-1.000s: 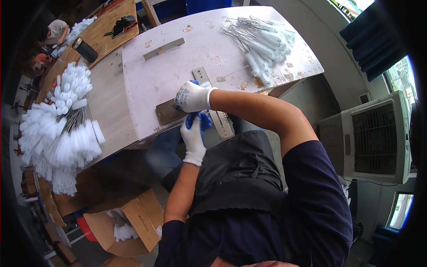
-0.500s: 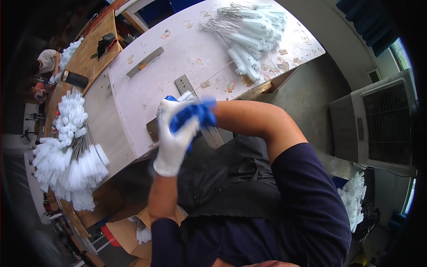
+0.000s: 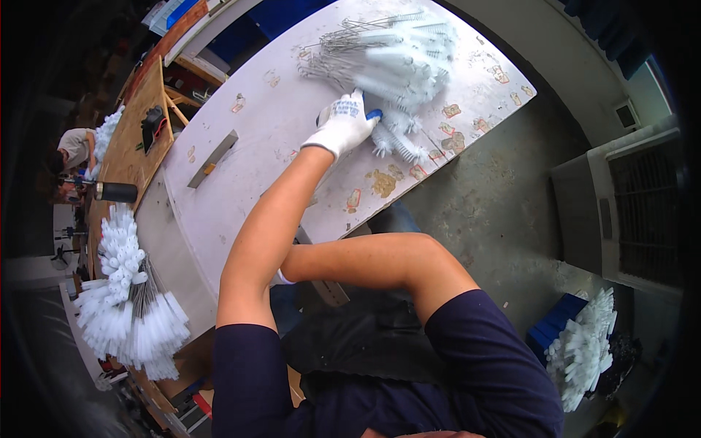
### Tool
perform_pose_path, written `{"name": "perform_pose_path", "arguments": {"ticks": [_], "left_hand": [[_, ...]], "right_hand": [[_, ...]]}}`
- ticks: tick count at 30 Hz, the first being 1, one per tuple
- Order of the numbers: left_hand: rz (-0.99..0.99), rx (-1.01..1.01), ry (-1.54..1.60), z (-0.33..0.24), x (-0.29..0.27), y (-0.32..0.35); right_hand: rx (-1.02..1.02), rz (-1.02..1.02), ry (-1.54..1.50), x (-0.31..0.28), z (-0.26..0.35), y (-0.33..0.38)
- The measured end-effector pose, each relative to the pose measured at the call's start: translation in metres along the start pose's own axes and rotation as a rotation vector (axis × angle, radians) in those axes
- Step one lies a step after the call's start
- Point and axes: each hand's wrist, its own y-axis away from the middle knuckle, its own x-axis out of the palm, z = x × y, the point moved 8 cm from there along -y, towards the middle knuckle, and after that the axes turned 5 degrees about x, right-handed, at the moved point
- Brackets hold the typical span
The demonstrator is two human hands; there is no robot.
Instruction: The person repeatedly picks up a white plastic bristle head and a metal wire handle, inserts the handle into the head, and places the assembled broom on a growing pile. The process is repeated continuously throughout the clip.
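My left hand [image 3: 345,123], in a white glove with blue fingertips, reaches to the near edge of a heap of white bristle brushes [image 3: 409,66] with thin twisted-wire stems. Its thumb and forefinger show apart beside the bristles; the other fingers are curled out of sight. Nothing is visibly held there. My right forearm crosses beneath the left one, and the right hand is hidden behind it. Only the pale glove cuff [image 3: 284,277] of my right hand shows, near the table's front edge. A metal bar [image 3: 332,292] sticks out below it.
The pale table [image 3: 255,109] has chipped patches. A flat metal bar [image 3: 213,158] lies on its left part. More white brushes [image 3: 131,292] are bundled at left, near a black cylinder [image 3: 117,192]. Brushes [image 3: 584,347] stand by a blue bin at right. A person [image 3: 77,146] works far left.
My left hand has left the table's front edge, where both hands were together, and moved up and right to the brush heap. My right hand has slipped behind the left forearm.
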Motion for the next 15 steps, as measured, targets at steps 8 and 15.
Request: {"name": "perform_pose_path", "arguments": {"ticks": [8,15], "left_hand": [[-0.077,-0.051,-0.046,0.004,-0.006,-0.070],[-0.307,-0.015,0.184,0.019,-0.054,-0.020]], "right_hand": [[-0.289,-0.167,-0.171,-0.079,0.062,0.065],[-0.332,-0.176,-0.093,-0.119,0.087,0.088]]}}
